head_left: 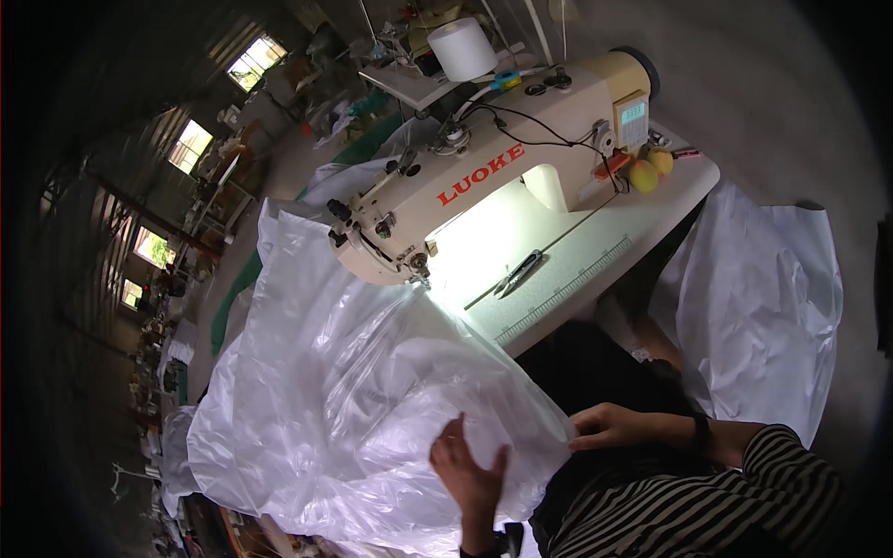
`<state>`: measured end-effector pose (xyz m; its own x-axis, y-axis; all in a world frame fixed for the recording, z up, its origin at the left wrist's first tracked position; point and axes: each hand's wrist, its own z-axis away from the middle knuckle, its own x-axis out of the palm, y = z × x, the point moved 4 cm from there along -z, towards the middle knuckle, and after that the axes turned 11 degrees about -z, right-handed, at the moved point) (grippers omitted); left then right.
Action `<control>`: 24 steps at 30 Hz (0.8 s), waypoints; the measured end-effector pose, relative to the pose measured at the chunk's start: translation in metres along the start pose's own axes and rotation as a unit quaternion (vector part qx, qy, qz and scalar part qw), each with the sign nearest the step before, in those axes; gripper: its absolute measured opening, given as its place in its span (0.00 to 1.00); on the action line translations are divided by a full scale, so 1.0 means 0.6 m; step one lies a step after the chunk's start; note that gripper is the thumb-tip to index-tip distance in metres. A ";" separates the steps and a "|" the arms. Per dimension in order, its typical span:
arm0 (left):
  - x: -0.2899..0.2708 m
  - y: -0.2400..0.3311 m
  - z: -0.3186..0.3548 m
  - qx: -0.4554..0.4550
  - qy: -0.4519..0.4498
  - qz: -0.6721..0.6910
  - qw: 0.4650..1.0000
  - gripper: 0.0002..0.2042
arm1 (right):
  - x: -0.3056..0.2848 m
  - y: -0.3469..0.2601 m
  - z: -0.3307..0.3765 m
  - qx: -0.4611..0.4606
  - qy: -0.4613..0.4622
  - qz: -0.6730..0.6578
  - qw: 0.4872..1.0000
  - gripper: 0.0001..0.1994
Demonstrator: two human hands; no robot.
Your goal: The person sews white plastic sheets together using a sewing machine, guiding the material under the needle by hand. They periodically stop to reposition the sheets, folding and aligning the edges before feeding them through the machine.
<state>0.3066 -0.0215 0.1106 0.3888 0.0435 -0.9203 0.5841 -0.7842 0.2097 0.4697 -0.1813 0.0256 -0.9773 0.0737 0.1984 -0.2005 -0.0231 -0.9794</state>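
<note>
A large, shiny white plastic sheet (316, 372) spreads from under the presser foot of a cream sewing machine (521, 149) and drapes down to the left and toward me. My left hand (468, 468) is over the sheet's near part, fingers and thumb apart, with nothing held. At the sheet's right edge, my right hand (609, 427) pinches the plastic between thumb and fingers. Dark thread snips (519, 273) lie on the lit machine bed, beyond both hands. The needle area is small and partly hidden by the machine head.
A cone of white thread (462, 49) stands behind the machine. Two yellow fruits (644, 175) sit by its right end, below a lit control panel (633, 113). More white sheeting (758, 298) hangs at the right. Windows (256, 63) and clutter line the left background.
</note>
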 end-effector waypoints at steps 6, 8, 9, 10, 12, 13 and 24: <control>0.024 0.068 0.024 0.036 -0.030 -0.009 0.999 0.13 | -0.016 0.011 0.017 0.020 0.048 -0.035 0.998 0.12; 0.006 0.080 0.018 0.063 0.013 -0.024 0.998 0.08 | -0.018 0.009 0.034 0.114 0.089 -0.023 0.989 0.12; 0.007 0.080 0.017 0.048 -0.003 0.061 0.997 0.06 | -0.023 0.015 0.032 0.106 0.086 -0.008 0.991 0.13; 0.007 0.083 0.021 0.031 -0.019 0.146 0.989 0.05 | -0.025 0.017 0.032 0.107 0.088 -0.007 0.990 0.13; 0.013 0.106 0.010 0.062 -0.028 0.147 0.987 0.02 | -0.023 0.008 0.022 0.076 0.067 0.038 0.994 0.15; 0.026 0.117 0.013 0.098 -0.040 0.115 0.988 0.02 | -0.021 0.002 0.014 0.078 0.067 0.036 0.994 0.15; 0.035 0.135 0.023 0.176 -0.007 -0.034 0.984 0.05 | -0.028 0.004 -0.013 0.018 0.194 -0.030 0.980 0.14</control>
<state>0.3523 -0.0927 0.1038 0.3471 0.0964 -0.9329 0.3246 -0.9456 0.0231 0.4863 -0.1748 0.0194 -0.8660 0.4496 0.2190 -0.2655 -0.0424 -0.9632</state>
